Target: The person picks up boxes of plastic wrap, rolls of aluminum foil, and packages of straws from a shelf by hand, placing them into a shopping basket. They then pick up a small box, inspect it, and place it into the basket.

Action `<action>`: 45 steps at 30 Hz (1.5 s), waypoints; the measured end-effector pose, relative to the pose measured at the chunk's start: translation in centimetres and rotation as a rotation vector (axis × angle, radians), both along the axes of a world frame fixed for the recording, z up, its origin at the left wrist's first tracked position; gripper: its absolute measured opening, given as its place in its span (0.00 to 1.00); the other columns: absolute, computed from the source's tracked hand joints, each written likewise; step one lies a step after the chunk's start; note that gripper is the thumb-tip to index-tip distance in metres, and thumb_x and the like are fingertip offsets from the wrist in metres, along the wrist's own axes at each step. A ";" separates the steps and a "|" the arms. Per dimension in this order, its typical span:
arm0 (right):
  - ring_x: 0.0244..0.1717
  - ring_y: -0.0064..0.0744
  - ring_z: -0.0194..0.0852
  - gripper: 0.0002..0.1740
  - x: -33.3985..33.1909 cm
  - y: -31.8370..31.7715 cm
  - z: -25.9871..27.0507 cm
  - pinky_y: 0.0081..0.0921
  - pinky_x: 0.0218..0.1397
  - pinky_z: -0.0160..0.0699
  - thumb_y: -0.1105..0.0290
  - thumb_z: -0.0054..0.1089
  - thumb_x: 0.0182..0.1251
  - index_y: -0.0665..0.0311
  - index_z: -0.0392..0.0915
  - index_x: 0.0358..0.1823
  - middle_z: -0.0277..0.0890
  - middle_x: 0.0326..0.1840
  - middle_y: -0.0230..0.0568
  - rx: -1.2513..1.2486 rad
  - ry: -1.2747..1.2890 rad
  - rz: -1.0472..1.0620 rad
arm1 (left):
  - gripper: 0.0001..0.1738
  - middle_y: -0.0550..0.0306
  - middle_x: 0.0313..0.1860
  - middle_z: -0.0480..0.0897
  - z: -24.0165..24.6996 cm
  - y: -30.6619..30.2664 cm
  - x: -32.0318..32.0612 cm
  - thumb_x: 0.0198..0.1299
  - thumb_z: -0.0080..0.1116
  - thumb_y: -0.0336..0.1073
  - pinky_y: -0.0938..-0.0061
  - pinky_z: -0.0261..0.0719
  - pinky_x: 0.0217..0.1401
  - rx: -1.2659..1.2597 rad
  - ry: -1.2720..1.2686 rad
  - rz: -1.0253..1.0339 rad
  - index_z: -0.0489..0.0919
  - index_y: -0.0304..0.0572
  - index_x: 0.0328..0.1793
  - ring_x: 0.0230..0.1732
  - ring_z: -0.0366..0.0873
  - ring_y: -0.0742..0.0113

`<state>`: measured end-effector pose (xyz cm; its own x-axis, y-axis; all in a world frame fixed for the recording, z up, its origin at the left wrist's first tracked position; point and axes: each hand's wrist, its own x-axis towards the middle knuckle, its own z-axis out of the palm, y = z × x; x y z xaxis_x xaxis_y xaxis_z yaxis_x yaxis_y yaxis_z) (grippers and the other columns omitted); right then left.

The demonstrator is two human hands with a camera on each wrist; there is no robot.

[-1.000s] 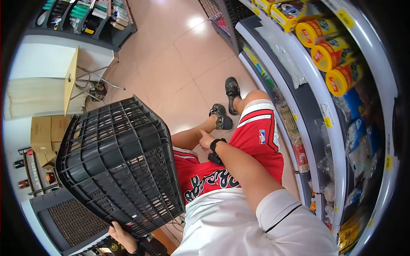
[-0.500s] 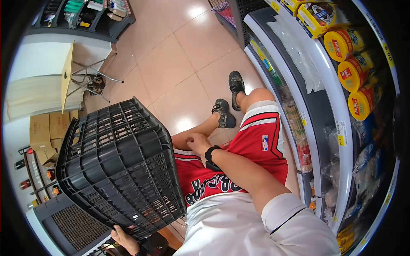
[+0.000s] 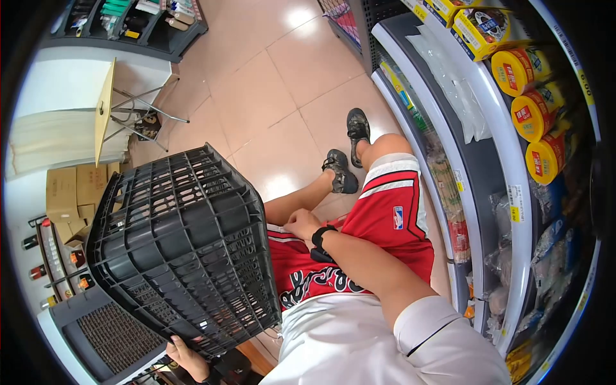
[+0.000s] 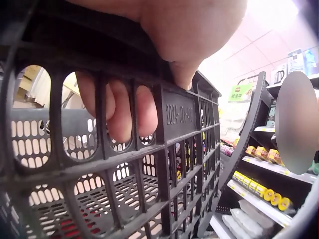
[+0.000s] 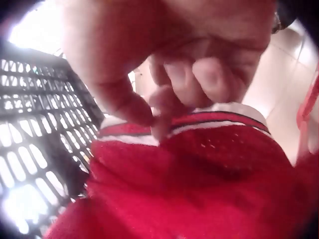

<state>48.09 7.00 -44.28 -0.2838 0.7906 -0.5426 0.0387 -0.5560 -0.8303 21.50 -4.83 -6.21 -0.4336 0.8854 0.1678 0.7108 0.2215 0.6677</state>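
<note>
My left hand [image 3: 188,360] grips the rim of a black plastic shopping basket [image 3: 173,224], held tilted at the left side of the body. In the left wrist view, the left fingers [image 4: 118,112] show behind the slotted wall while the thumb lies on the outer side. The slots give a look at the basket's latticed floor. My right hand [image 3: 303,224] hovers by the lap over the red shorts [image 3: 391,212], holding nothing. Its fingers are loosely curled in the right wrist view, with thumb and forefinger close together near the white-striped hem.
Curved store shelves [image 3: 475,122] run along the right, with yellow-lidded canisters [image 3: 530,118] and bagged goods. A folding table [image 3: 106,112] leans on edge at the left, near cardboard boxes [image 3: 76,192]. Another rack [image 3: 138,22] stands at the far left, beyond the tiled floor [image 3: 256,83].
My right hand's pointing forefinger has curled in, and the hand has drawn down slightly toward the lap. The canisters appear further right in the view. The left hand keeps its grip on the basket.
</note>
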 end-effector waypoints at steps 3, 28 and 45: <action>0.56 0.56 0.82 0.28 0.4 1.1 -1.0 0.46 0.58 0.79 0.68 0.62 0.59 0.66 0.80 0.62 0.83 0.56 0.59 0.224 -0.408 -0.392 | 0.20 0.58 0.30 0.77 0.2 -0.5 -2.9 0.79 0.52 0.50 0.75 0.76 0.34 -0.012 0.026 -0.028 0.74 0.38 0.44 0.27 0.76 0.70; 0.67 0.57 0.75 0.23 -0.6 -0.5 3.2 0.47 0.71 0.73 0.60 0.59 0.69 0.70 0.77 0.57 0.77 0.62 0.64 0.379 -0.172 -0.112 | 0.25 0.56 0.24 0.77 -0.5 0.7 -0.3 0.80 0.51 0.52 0.72 0.75 0.31 0.071 0.026 -0.031 0.74 0.38 0.36 0.21 0.76 0.67; 0.67 0.51 0.74 0.26 -0.1 2.6 -0.4 0.41 0.74 0.69 0.64 0.53 0.71 0.75 0.72 0.65 0.76 0.66 0.61 0.014 -0.385 -0.784 | 0.22 0.59 0.23 0.78 1.0 1.0 1.9 0.80 0.51 0.49 0.75 0.74 0.30 -0.040 0.001 -0.147 0.75 0.40 0.35 0.23 0.76 0.71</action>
